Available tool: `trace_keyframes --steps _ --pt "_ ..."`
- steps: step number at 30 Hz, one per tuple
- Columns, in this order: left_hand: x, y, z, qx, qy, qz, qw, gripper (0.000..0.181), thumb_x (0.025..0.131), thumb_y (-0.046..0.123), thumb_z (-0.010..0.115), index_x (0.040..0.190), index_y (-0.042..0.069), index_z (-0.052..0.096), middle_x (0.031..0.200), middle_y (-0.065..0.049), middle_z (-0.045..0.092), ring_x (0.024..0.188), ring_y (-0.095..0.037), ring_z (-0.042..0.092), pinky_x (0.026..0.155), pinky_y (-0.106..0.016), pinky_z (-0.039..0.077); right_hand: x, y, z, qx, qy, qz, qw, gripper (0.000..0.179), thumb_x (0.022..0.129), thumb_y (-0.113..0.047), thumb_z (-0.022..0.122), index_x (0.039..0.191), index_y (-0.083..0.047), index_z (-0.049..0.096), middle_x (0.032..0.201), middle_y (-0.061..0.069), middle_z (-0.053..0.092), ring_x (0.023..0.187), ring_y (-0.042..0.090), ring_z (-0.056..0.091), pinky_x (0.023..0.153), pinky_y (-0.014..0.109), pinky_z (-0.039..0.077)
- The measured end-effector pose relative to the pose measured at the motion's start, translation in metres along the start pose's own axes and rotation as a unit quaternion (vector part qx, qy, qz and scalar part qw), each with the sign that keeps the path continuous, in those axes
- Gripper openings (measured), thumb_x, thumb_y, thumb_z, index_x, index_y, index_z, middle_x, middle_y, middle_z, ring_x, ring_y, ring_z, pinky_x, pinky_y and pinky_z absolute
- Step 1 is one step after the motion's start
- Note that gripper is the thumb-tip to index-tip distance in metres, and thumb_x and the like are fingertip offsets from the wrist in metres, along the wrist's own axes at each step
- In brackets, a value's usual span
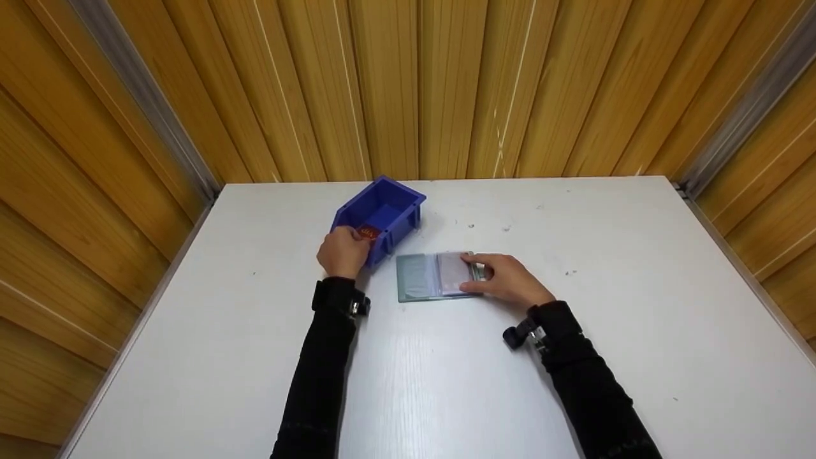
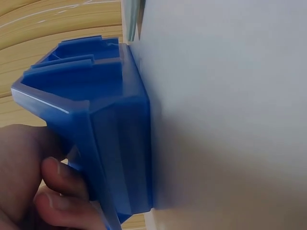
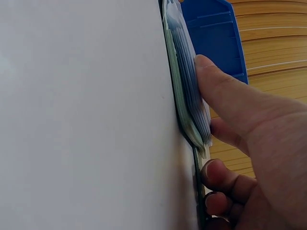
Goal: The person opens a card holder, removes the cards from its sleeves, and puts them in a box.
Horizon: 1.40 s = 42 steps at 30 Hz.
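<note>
My left hand (image 1: 343, 252) reaches over the low front of a blue plastic bin (image 1: 407, 222). Its thumb and forefinger are at a red card (image 1: 368, 233) inside the bin, while the other fingers curl by the front wall in the left wrist view; the grip itself is hidden there. To the right, a card holder book (image 1: 415, 278) with a green cover and clear sleeves lies spread on the table. My right hand (image 1: 507, 278) holds its right side, thumb on the stack of clear sleeves (image 3: 189, 72) and fingers curled at the edge.
The white table (image 1: 612, 357) carries both things and has a few small dark marks. Wood-grain panels (image 1: 446, 89) rise behind its back edge and along the sides. A black wrist camera (image 1: 515, 336) sticks out from the right cuff.
</note>
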<state>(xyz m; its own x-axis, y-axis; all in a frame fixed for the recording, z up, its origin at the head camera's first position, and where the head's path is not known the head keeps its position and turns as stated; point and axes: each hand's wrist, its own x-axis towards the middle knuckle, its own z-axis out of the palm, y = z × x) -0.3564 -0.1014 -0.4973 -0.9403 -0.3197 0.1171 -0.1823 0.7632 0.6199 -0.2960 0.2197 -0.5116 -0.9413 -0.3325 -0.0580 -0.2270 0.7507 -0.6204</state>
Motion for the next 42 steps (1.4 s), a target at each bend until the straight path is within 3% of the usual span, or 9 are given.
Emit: trace_keyframes --steps 7,11,15,19,22,24,29,37,42 --pt "-0.005 0.016 -0.016 -0.043 0.038 0.031 0.9979 0.017 0.090 0.025 0.072 0.079 0.012 0.071 0.081 -0.006 0.073 0.074 -0.025 0.068 0.067 -0.043 0.051 0.001 0.001 -0.001 -0.002 0.000 -0.004 1.0000 0.070 0.088 -0.046 0.081 0.149 -0.022 0.057 0.080 0.000 0.048 0.075 0.016 0.044 0.069 0.032 0.033" --pt "-0.013 0.033 -0.022 -0.092 0.023 0.097 0.9908 0.017 0.088 0.026 0.070 0.077 0.013 0.071 0.073 -0.001 0.066 0.070 -0.020 0.062 0.064 -0.035 0.045 0.001 0.002 0.000 0.002 0.000 -0.006 1.0000 0.070 0.088 -0.045 0.081 0.149 -0.021 0.057 0.079 0.000 0.047 0.074 0.016 0.043 0.069 0.032 0.033" --pt "-0.024 0.048 -0.019 -0.109 -0.083 0.188 0.9726 0.016 0.085 0.024 0.071 0.074 0.014 0.070 0.068 0.004 0.061 0.067 -0.016 0.057 0.063 -0.030 0.041 0.002 0.003 0.000 0.003 0.002 -0.006 1.0000 0.070 0.088 -0.046 0.081 0.149 -0.021 0.058 0.080 0.000 0.048 0.076 0.016 0.044 0.070 0.032 0.034" --pt "-0.037 0.055 -0.007 -0.042 -0.223 0.258 0.9390 0.010 0.086 0.023 0.076 0.081 0.015 0.074 0.070 0.006 0.061 0.066 -0.011 0.055 0.064 -0.027 0.041 0.003 0.003 0.002 0.004 0.002 -0.001 1.0000 0.069 0.088 -0.046 0.081 0.149 -0.023 0.058 0.082 0.000 0.049 0.078 0.017 0.046 0.070 0.032 0.034" --pt "-0.044 0.056 0.003 0.030 -0.269 0.294 0.9168 0.012 0.082 0.022 0.084 0.090 0.017 0.077 0.072 0.005 0.061 0.068 -0.010 0.055 0.066 -0.028 0.040 0.002 0.002 0.002 0.004 -0.001 0.003 1.0000 0.069 0.088 -0.046 0.081 0.149 -0.023 0.057 0.082 0.001 0.049 0.078 0.017 0.046 0.069 0.032 0.034" --pt "-0.048 0.055 0.008 0.063 -0.276 0.304 0.9099 0.021 0.078 0.022 0.089 0.095 0.018 0.077 0.074 0.004 0.062 0.071 -0.011 0.054 0.068 -0.029 0.039 0.002 0.001 0.003 0.005 -0.003 0.008 0.9999 0.069 0.088 -0.047 0.081 0.149 -0.024 0.057 0.083 0.001 0.050 0.079 0.017 0.046 0.070 0.032 0.034" --pt "-0.051 0.052 0.016 0.091 -0.280 0.294 0.9093 0.030 0.074 0.020 0.092 0.098 0.016 0.076 0.077 0.004 0.062 0.075 -0.013 0.055 0.072 -0.032 0.039 0.003 -0.001 0.002 0.003 -0.007 0.018 0.9998 0.070 0.088 -0.048 0.080 0.150 -0.027 0.056 0.087 0.002 0.050 0.084 0.019 0.047 0.075 0.035 0.035" --pt "-0.052 0.051 0.016 0.080 -0.297 0.288 0.9069 0.031 0.076 0.019 0.091 0.102 0.014 0.073 0.080 0.002 0.064 0.080 -0.015 0.056 0.079 -0.034 0.042 0.002 -0.002 0.000 -0.010 -0.010 0.002 0.9999 0.066 0.090 -0.046 0.079 0.149 -0.027 0.057 0.082 0.001 0.050 0.078 0.017 0.046 0.072 0.033 0.035" --pt "-0.052 0.049 0.015 0.079 -0.303 0.288 0.9052 0.031 0.078 0.021 0.089 0.104 0.014 0.072 0.081 0.003 0.062 0.080 -0.015 0.055 0.079 -0.033 0.041 0.003 -0.004 0.002 -0.021 0.015 -0.029 0.9992 0.051 0.088 -0.039 0.082 0.135 -0.023 0.070 0.079 -0.001 0.052 0.075 0.015 0.046 0.069 0.031 0.034"
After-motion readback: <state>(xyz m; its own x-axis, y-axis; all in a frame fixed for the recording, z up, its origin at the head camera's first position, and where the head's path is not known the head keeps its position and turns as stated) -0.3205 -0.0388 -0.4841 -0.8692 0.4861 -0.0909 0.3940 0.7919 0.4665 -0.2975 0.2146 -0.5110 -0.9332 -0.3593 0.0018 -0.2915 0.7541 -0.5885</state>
